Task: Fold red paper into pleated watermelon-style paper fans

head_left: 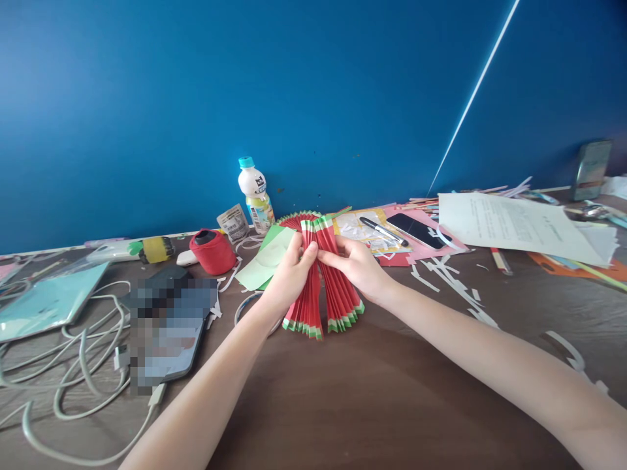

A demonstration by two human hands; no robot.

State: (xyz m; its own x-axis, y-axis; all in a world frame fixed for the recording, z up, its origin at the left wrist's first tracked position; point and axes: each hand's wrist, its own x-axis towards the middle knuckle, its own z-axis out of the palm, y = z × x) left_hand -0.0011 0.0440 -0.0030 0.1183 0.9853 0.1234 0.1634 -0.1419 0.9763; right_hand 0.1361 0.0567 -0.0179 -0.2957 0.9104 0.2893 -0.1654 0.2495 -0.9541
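Observation:
A red pleated paper fan (341, 297) with white and green edges hangs in two folded sections, side by side above the table. My left hand (289, 271) is closed on the left section, its thumb pressed against the pleats. On the other side, my right hand (361, 269) pinches the right section, and the thumbs and fingertips meet near the middle. The pleats spread wider at the lower ends, with a gap between the sections. Behind the hands lie another red pleated piece (292, 220), partly hidden, and light green paper sheets (264, 266).
Left are a phone (179, 339), tangled white cables (83, 365), a red roll (213, 252) and a bottle (255, 199). To the right lie a marker (382, 232), a black phone (416, 230), a printed sheet (509, 225) and paper scraps (453, 281). A blue wall (313, 98) stands behind.

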